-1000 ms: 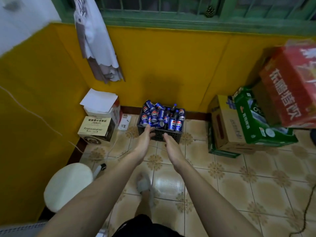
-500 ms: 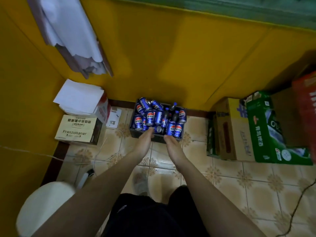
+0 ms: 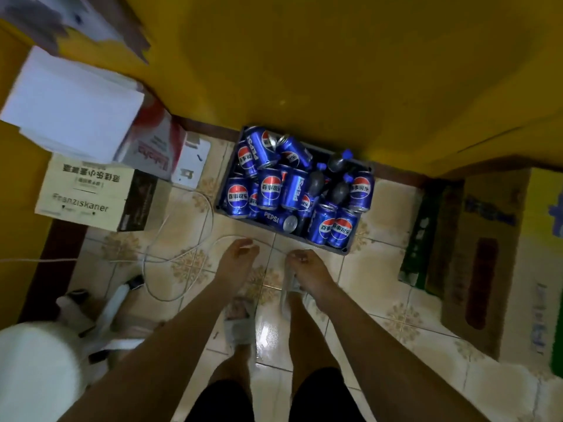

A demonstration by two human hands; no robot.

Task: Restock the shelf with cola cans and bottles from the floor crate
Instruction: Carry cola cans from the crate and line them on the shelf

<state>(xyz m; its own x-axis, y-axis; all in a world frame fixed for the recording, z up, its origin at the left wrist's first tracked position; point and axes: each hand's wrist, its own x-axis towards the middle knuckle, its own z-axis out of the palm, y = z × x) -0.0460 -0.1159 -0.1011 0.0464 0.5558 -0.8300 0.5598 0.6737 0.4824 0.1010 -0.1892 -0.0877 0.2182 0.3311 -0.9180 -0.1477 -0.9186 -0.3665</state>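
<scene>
A dark plastic crate [image 3: 343,248] stands on the tiled floor against the yellow wall. It is heaped with blue cola cans [image 3: 270,190], some upright and some lying, and a few dark cola bottles [image 3: 337,191] with blue caps toward its right side. My left hand [image 3: 238,257] and my right hand [image 3: 305,264] hang side by side just in front of the crate's near edge, apart from it. Their fingers point down, loosely curled, and hold nothing. My feet in slippers stand below them.
A beige beer carton [image 3: 91,196] and a stack of white paper [image 3: 73,108] on a box sit at the left. Brown and green cartons [image 3: 487,254] line the right. A white cable [image 3: 182,254] loops across the tiles. A white round stool [image 3: 33,370] is at the lower left.
My view has tilted down and come closer to the crate. Both hands, which were at the crate's front edge, now hang a little short of it.
</scene>
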